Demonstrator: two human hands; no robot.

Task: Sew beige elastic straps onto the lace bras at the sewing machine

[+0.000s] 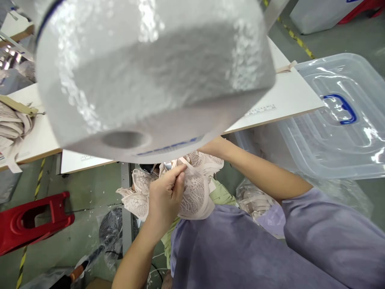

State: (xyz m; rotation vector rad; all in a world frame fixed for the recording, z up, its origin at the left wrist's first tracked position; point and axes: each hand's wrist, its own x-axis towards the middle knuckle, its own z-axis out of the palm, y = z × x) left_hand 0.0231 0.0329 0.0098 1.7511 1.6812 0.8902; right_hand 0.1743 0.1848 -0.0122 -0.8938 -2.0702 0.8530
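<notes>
A pale pink lace bra (195, 194) hangs below the machine head, in front of my body, with its lace cups spread to both sides. My left hand (167, 190) is closed on it, thumb and fingers pinched at a thin strap or edge. My right hand (215, 146) reaches in from the right at the bra's upper edge. Its fingers are hidden behind the large grey-white sewing machine head (168, 80), which covers the upper middle of the view. Whatever the right fingers hold cannot be seen.
A white worktable (294, 94) runs behind the machine. A clear lidded bin (325, 144) with a blue handle stands right. Beige straps (13, 122) lie on the table at left. A red stool (36, 218) and plastic bags (111, 230) are on the floor.
</notes>
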